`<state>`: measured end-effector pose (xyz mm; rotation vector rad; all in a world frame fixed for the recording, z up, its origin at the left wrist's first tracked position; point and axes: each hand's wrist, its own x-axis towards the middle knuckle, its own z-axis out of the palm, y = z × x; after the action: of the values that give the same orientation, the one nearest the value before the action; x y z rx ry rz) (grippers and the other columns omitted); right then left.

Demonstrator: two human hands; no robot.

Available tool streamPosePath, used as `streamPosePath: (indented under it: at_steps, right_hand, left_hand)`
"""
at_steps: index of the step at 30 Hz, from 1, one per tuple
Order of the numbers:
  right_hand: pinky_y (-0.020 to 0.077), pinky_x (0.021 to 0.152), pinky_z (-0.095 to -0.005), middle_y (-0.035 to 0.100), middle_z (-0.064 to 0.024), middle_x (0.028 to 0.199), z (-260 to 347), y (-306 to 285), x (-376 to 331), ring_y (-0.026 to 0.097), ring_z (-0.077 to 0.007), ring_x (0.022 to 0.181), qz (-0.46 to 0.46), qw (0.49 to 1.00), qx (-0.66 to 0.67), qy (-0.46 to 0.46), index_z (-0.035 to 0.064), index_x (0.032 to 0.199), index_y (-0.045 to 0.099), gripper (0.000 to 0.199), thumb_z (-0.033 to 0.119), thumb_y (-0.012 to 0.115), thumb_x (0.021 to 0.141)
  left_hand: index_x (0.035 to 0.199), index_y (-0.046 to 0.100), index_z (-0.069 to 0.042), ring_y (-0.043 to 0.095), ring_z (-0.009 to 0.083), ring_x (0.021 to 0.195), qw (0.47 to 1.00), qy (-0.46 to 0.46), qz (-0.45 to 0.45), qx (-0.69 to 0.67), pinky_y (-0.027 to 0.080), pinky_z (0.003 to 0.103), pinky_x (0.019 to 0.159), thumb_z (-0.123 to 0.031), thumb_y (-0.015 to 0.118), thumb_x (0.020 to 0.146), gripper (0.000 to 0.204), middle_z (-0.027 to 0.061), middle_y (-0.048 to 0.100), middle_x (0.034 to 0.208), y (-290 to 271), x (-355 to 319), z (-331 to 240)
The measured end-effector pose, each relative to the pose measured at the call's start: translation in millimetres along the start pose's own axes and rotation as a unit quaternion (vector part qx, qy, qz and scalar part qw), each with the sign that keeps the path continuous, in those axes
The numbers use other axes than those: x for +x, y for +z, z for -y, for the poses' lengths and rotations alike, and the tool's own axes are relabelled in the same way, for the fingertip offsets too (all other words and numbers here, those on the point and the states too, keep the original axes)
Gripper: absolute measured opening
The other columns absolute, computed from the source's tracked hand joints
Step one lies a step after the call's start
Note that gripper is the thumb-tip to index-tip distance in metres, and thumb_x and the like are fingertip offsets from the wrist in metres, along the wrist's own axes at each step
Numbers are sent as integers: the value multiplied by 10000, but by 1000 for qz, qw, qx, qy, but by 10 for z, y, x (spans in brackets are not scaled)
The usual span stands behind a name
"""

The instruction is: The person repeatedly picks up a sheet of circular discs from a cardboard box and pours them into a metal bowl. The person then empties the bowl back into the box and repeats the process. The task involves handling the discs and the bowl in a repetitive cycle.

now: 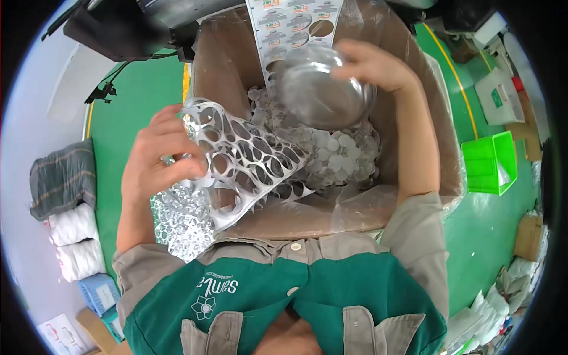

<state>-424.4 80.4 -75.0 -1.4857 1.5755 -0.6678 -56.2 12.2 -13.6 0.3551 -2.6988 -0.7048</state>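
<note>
My left hand (165, 154) grips the edge of a punched sheet (260, 147), a thin silvery web full of round holes, bent and tilted over the near left side of a large box. My right hand (378, 66) holds a round, shiny metal bowl (322, 89) by its far rim, above the box; both are smeared by motion. Beneath the bowl lies a heap of small whitish discs (343, 157) in the box. A printed sheet (287, 29) of round labels stands at the box's far side, with some circles out of it. The bowl hides its lower part.
The deep brown box (408, 136) has a clear plastic lining. More punched scrap (183, 222) is piled left of it. A bright green crate (488, 163) stands on the green floor at right. Dark machine parts (115, 29) hang at far left; folded cloth (65, 177) lies along the left wall.
</note>
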Motion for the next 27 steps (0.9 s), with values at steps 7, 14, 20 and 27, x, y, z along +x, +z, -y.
streamPosePath:
  at_steps: [7, 14, 20, 27]
  right_hand:
    - [455, 852, -356, 568, -145, 1122, -842, 564, 416, 566, -234, 1003, 108, 926, 341, -118, 10, 1168, 509, 492, 364, 580, 833]
    - [430, 875, -379, 542, -205, 1142, -1597, 1169, 510, 525, -333, 1054, 65, 930, -325, 160, -19, 1096, 535, 514, 268, 691, 699]
    - [465, 732, -387, 612, -155, 993, -768, 630, 375, 589, -305, 853, 49, 946, -319, -14, -12, 1054, 556, 497, 302, 678, 689]
    - [482, 868, -374, 587, -87, 1096, -474, 381, 216, 573, -172, 1012, 215, 748, 578, -246, 25, 1153, 507, 397, 304, 551, 873]
  left_hand:
    - [558, 519, -71, 413, 172, 621, 949, 138, -193, -207, 320, 489, 902, -574, 630, 691, 533, 5, 418, 566, -227, -201, -212]
    - [515, 343, -134, 265, 136, 616, 878, 70, -345, -325, 287, 304, 701, -567, 492, 824, 553, -38, 286, 548, -611, -845, 18]
    - [523, 345, -153, 301, 133, 633, 933, 68, -227, -270, 307, 301, 778, -616, 462, 800, 552, -47, 299, 531, -451, -655, 53]
    - [603, 409, -156, 352, 164, 722, 803, 158, -311, -483, 319, 335, 824, -547, 579, 787, 464, -28, 391, 671, -607, -773, 209]
